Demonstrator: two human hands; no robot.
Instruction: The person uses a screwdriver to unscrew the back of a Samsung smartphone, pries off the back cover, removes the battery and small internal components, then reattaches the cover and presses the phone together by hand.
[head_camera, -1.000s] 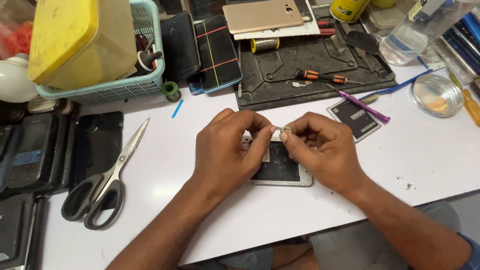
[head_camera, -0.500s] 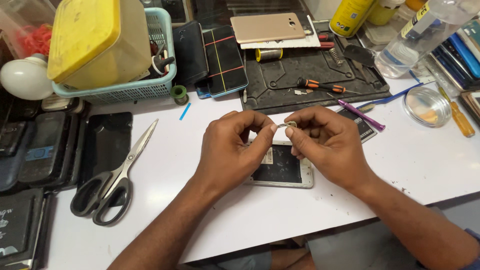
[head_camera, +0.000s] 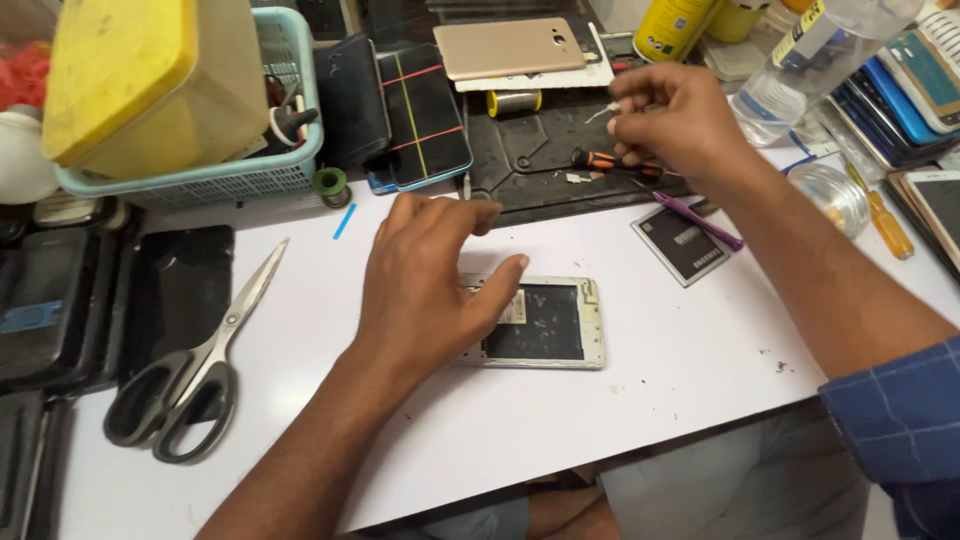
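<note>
My left hand (head_camera: 425, 285) rests open on the backless white phone (head_camera: 540, 322) lying flat on the counter (head_camera: 650, 400), while my right hand (head_camera: 675, 120) pinches what looks like a tiny pale scrap (head_camera: 603, 113) over the black mat (head_camera: 540, 150).

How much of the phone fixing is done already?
Done: the phone lies opened on the white table, its gold back cover and battery set aside. In hand: the left hand steadies the phone, while the right hand holds a tiny pale piece over the dark mat. Left: battery and cover are not yet back on.
</note>
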